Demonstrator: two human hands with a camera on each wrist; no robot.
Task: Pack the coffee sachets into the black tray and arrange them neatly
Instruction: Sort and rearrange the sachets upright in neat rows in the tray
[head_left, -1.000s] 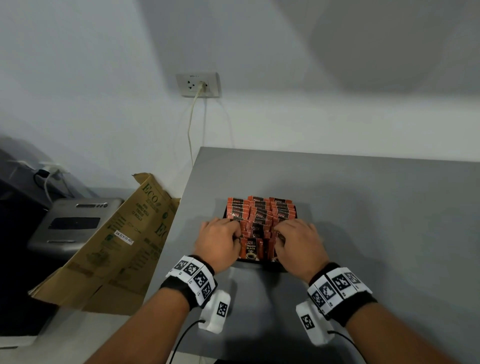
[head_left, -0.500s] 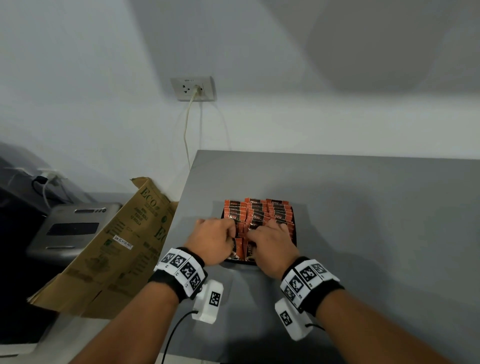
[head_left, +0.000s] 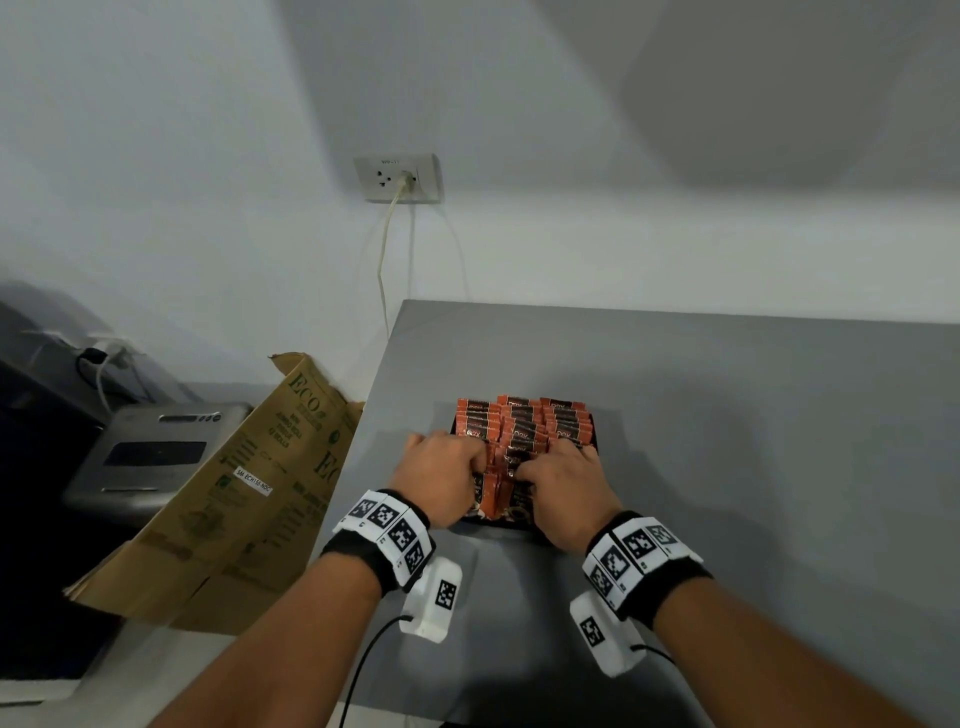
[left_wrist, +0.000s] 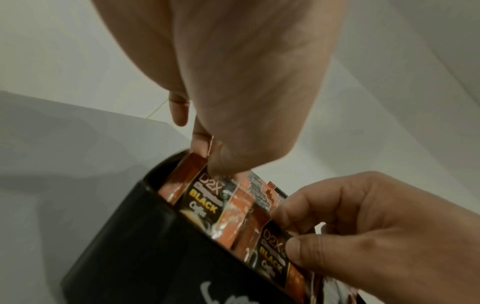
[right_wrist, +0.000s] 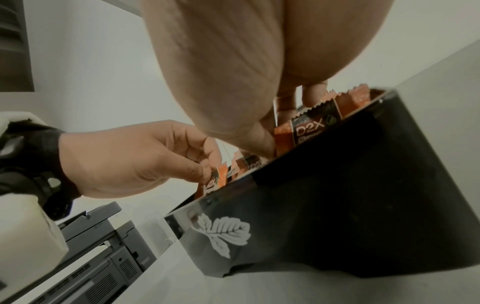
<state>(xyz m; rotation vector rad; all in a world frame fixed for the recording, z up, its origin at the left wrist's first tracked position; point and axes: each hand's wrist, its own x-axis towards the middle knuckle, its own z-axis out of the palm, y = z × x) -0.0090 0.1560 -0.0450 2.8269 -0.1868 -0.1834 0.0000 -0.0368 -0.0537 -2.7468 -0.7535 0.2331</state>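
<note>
Both hands (head_left: 498, 480) apparently pinch sachets (head_left: 524, 426) in the tray (right_wrist: 350, 185).

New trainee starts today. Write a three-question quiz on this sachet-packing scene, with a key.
1. True or false: the coffee sachets stand upright in rows inside the black tray.
2. What is the left hand doing? A) resting flat on the table B) pinching a sachet at the tray's near end C) holding the cardboard
3. Fill in: the tray's wall carries a white ___ emblem.

Key
1. True
2. B; the right hand has its fingers among the sachets beside it.
3. leaf
</note>
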